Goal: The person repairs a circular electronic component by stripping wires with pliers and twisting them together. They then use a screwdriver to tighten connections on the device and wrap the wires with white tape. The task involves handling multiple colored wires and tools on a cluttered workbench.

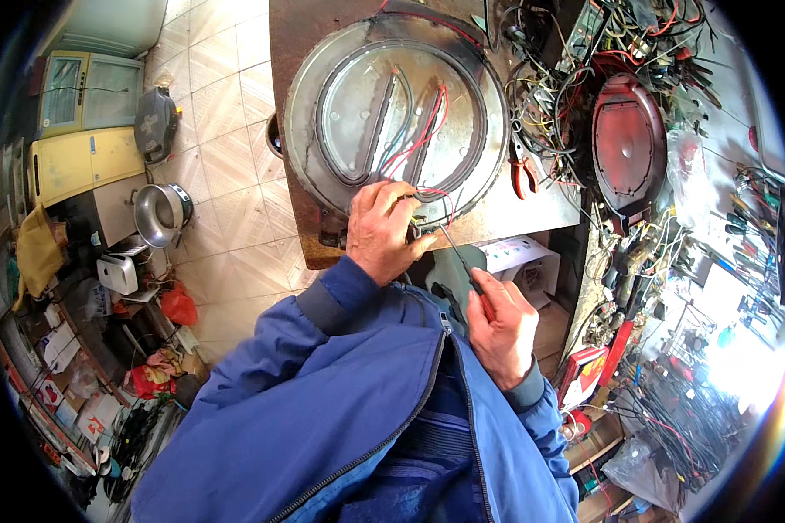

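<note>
A round metal heating plate [305,105] with a curved heating element [327,100] lies on the brown table. Red wires [432,126] and a blue wire [409,109] run across it toward its near edge. At that edge my left hand [380,228] has its fingers bent together around a small part, mostly hidden by the fingers. From the right, my right hand [503,327] grips a screwdriver [464,259] by its red and black handle. The screwdriver's thin shaft points up to the wires beside my left fingertips.
Red-handled pliers [522,174] lie right of the plate. Further right are tangled cables [541,105] and a reddish oval pan [628,144]. A white box [519,261] sits below the table edge. On the tiled floor at left stands a metal pot [159,216].
</note>
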`<action>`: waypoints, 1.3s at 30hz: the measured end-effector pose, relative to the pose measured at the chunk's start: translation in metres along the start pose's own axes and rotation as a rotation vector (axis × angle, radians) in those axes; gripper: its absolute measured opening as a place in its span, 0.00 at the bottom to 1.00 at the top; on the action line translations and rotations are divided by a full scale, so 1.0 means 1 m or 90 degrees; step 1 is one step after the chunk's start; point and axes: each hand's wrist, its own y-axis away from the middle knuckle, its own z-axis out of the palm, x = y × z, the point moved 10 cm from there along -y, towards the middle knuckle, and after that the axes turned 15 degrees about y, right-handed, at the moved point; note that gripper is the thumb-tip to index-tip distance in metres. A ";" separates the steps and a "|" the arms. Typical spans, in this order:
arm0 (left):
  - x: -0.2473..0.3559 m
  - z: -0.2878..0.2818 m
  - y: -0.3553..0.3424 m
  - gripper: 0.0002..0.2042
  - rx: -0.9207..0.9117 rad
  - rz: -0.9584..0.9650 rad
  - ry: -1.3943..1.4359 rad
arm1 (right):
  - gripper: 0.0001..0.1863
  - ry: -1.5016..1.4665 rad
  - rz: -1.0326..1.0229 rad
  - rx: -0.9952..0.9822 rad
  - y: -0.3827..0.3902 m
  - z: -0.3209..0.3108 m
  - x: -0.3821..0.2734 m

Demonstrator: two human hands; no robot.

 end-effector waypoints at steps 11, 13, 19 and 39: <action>-0.007 0.002 0.001 0.23 0.029 -0.013 -0.019 | 0.15 0.006 -0.053 0.005 -0.015 0.023 -0.008; -0.008 0.003 0.002 0.23 0.041 -0.012 -0.019 | 0.15 0.022 -0.066 0.003 -0.017 0.023 -0.010; -0.010 0.002 0.003 0.23 0.052 -0.015 -0.017 | 0.16 0.041 -0.087 -0.008 -0.023 0.025 -0.014; 0.013 0.017 0.030 0.15 0.033 0.033 0.160 | 0.26 -0.036 0.089 -0.166 -0.054 0.032 -0.024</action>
